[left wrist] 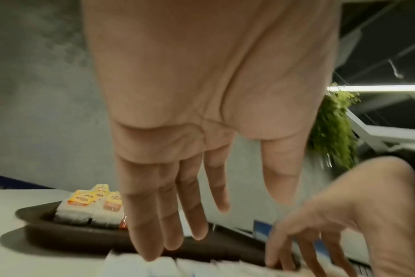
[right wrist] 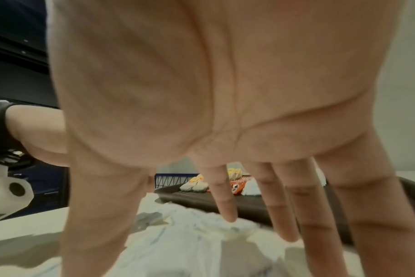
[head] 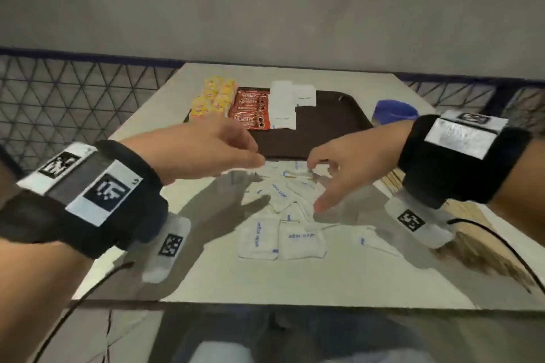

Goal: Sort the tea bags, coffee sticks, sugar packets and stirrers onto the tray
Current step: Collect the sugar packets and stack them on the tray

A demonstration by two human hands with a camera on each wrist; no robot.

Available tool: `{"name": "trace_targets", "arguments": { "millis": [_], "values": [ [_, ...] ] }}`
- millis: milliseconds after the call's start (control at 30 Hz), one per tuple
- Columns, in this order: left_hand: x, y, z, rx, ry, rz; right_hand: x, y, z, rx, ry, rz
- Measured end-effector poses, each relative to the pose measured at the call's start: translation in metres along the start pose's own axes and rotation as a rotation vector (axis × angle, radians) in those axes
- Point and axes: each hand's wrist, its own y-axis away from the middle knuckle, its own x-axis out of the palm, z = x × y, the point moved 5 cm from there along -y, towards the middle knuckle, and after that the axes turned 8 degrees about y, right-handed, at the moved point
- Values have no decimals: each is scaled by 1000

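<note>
The white table [head: 206, 274] carried a dark brown tray [head: 333, 121] at its far side, where yellow tea bags [head: 213, 96], red coffee sticks [head: 253, 109] and a few white sugar packets [head: 283, 106] lay in rows. Nearer, a loose pile of sugar packets [head: 283, 215] lay under both hands. The left hand [head: 206, 150] hovered with fingers straight, holding nothing; the right hand [head: 348, 168] spread its fingers down, tips touching the pile.

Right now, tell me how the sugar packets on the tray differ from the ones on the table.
The sugar packets on the tray lie flat in neat rows beside the coffee sticks; the sugar packets on the table sprawl in a loose, overlapping heap. The table group looks far larger. Both are white with blue print.
</note>
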Motion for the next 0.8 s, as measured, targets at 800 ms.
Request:
{"name": "trace_targets", "arguments": {
  "millis": [800],
  "values": [
    [78, 56, 19, -136, -193, -97, 44, 28, 73, -35, 110, -192]
  ]
}}
